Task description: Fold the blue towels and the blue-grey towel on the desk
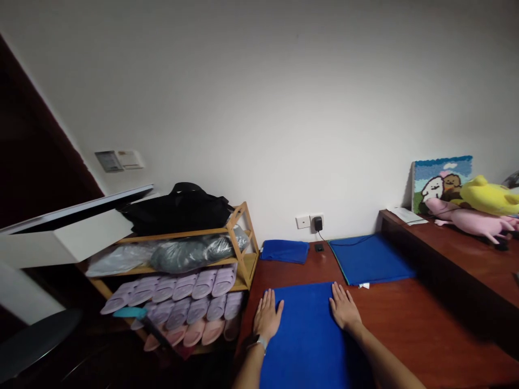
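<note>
A blue cloth [306, 335] lies flat on the reddish-brown wooden table [430, 335], its near end running out of view at the bottom. My left hand [268, 316] rests flat at its far left corner, fingers stretched out, with a watch or band on the wrist. At the far right corner, my right hand [344, 307] is pressed down along the edge, fingers extended. Beyond them sit a small folded blue cloth [284, 251] on the left and a larger folded blue cloth [371, 260] with a white tag on the right.
A wooden rack [243, 259] on the left holds several slippers [184, 289], plastic-wrapped bundles and a black bag [182, 208]. A plug [318, 223] with a cable sits in the wall. On the raised ledge at right are plush toys [466, 219] and a dog picture [441, 181].
</note>
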Action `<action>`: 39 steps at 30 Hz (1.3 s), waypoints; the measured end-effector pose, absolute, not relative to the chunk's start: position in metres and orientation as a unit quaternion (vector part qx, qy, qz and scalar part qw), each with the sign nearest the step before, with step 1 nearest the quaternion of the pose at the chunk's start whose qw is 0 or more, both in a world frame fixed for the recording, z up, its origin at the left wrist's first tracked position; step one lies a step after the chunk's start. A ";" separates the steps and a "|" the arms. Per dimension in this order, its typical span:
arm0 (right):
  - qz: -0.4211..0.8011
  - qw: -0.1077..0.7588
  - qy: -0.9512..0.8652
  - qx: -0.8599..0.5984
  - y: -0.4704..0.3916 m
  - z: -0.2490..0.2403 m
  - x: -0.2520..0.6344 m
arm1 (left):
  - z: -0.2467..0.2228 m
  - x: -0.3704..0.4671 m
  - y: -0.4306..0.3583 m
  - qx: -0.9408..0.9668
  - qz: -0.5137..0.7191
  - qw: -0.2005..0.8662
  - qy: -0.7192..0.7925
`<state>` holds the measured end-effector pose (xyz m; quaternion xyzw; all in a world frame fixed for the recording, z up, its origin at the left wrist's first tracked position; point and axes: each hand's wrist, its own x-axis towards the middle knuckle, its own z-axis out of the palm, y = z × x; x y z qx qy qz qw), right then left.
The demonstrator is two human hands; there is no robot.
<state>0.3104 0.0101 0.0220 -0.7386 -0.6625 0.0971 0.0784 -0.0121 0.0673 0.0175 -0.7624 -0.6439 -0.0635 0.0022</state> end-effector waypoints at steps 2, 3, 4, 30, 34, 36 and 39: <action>0.098 0.075 -0.662 -0.739 0.012 0.023 0.311 | 0.017 -0.009 0.066 -0.761 -0.066 0.002 -0.645; 0.102 0.069 -0.661 -0.740 0.013 0.024 0.311 | 0.017 -0.007 0.065 -0.761 -0.069 0.001 -0.645; 0.106 0.062 -0.659 -0.742 0.014 0.026 0.310 | 0.017 -0.006 0.065 -0.762 -0.072 0.001 -0.644; 0.112 0.103 -0.654 -0.741 0.026 0.024 0.302 | 0.043 0.061 0.060 -0.810 -0.085 -0.006 -0.580; 0.104 0.089 -0.668 -0.732 0.025 0.022 0.304 | 0.034 0.145 0.048 -0.862 -0.102 -0.070 -0.492; 0.101 0.081 -0.680 -0.722 0.026 0.020 0.305 | 0.026 0.172 0.044 -0.864 -0.108 -0.090 -0.483; 0.100 0.091 -0.677 -0.724 0.028 0.016 0.306 | 0.019 0.179 0.042 -0.862 -0.112 -0.094 -0.485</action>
